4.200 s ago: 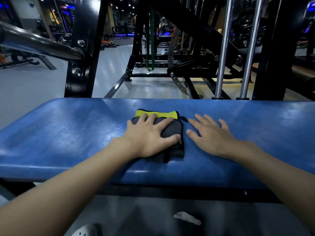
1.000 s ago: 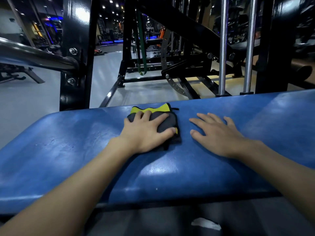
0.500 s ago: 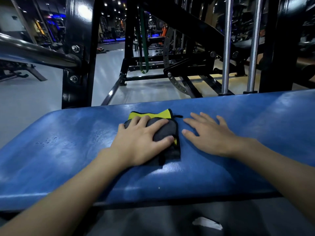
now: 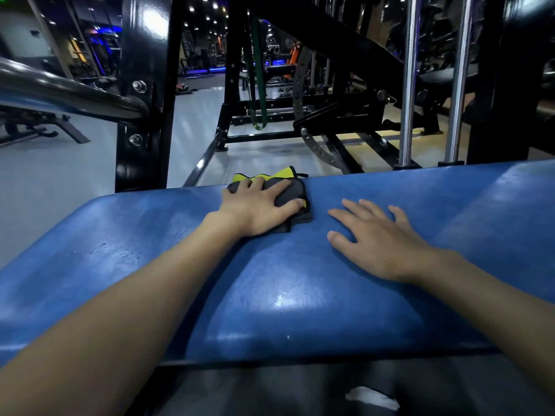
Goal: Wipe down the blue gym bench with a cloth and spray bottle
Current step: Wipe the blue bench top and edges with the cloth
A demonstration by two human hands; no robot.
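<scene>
Head view: the bench (image 4: 300, 295) is the landmark, a broad blue pad that runs across the whole frame, its surface glossy with a pale sheen near the middle and a patch of small speckles toward its left end. Behind the bench's left end a thick metal bar (image 4: 69, 94) slants in from the frame edge and meets a black post (image 4: 144, 94) with two bolts. The left forearm crosses the bench from its near edge up to its far edge. There the left hand (image 4: 258, 208) lies palm down on the cloth (image 4: 291, 193), fingers spread and flat, thumb stretched along the cloth's right side, pressing it to the pad rather than gripping it. The cloth is dark grey with a yellow band; it sits at the far edge of the bench, about midway along it, and the yellow part juts past that edge. Beyond the bench behind the cloth, a green band (image 4: 258, 85) hangs from a black frame. Just right of the cloth, apart from it, the right hand (image 4: 381, 238) rests palm down on the bare pad, fingers loose and splayed, holding nothing. Behind the bench's right part stand two chrome rods (image 4: 408, 85). Below the bench's near edge, on the dark floor, lies a white scrap (image 4: 372, 399)
</scene>
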